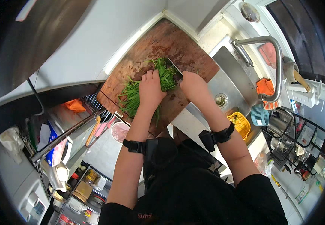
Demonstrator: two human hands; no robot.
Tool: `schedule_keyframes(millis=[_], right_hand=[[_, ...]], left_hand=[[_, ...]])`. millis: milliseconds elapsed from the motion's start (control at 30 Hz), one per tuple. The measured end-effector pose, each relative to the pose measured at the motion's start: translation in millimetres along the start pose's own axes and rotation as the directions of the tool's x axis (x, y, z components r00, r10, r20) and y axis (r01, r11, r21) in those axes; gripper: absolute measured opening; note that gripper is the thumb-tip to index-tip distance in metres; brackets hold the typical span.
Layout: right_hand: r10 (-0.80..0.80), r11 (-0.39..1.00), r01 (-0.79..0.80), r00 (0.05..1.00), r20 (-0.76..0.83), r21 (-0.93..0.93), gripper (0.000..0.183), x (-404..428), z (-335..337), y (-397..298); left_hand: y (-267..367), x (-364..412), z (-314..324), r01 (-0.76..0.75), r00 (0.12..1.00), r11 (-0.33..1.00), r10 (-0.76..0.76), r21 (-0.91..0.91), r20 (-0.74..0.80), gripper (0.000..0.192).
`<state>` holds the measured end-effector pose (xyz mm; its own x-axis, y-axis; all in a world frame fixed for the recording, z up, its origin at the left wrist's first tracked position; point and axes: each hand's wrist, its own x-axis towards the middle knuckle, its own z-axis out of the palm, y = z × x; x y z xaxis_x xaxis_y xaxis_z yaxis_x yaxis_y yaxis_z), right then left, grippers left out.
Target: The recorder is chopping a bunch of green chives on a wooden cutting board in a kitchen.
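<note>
A bunch of long green stalks, like chives (133, 97), lies across a wet wooden cutting board (148, 45). My left hand (152, 90) presses down on the bunch, knuckles up. To its right my right hand (193, 85) is closed on the handle of a knife, whose blade (175, 66) slants away at the far right edge of the greens. Cut pieces lie between my left hand and the blade. The knife's handle is hidden in my right fist. A few loose bits of green are scattered on the board.
Right of the board is a steel sink (228, 84) with a curved faucet (279, 62), a yellow basket (241, 125) and a blue basket (259, 114). A dish rack (306, 135) stands farther right. Left are a wire shelf with a metal rail (67, 135) and a pink-lined bin (119, 132).
</note>
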<state>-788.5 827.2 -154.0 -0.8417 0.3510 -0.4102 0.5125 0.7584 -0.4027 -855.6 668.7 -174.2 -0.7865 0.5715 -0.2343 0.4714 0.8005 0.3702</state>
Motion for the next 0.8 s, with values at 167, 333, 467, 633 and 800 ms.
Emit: schedule_keyframes(millis=[167, 333, 467, 633, 800], right_hand=[[0.031, 0.999, -0.026, 0.979, -0.203, 0.023, 0.013, 9, 33, 0], [-0.026, 0.993, 0.055, 0.967, -0.252, 0.109, 0.016, 6, 29, 8], [-0.029, 0.985, 0.073, 0.963, -0.269, 0.157, 0.018, -10, 7, 0], [-0.117, 0.985, 0.143, 0.961, -0.252, 0.091, 0.016, -2, 14, 9], [-0.017, 1.000, 0.018, 0.997, -0.069, 0.015, 0.010, 4, 17, 0]], left_hand=[[-1, 2, 5, -0.048, 0.997, 0.999, 0.047, -0.010, -0.063, 0.082], [-4, 4, 8, -0.045, 0.996, 0.999, 0.044, -0.004, -0.076, 0.081], [-5, 1, 3, -0.035, 0.998, 0.999, 0.035, 0.005, -0.048, 0.082], [-2, 3, 1, -0.029, 1.000, 0.999, 0.029, 0.014, -0.003, 0.084], [-2, 3, 3, -0.023, 1.000, 1.000, 0.023, 0.010, 0.000, 0.087]])
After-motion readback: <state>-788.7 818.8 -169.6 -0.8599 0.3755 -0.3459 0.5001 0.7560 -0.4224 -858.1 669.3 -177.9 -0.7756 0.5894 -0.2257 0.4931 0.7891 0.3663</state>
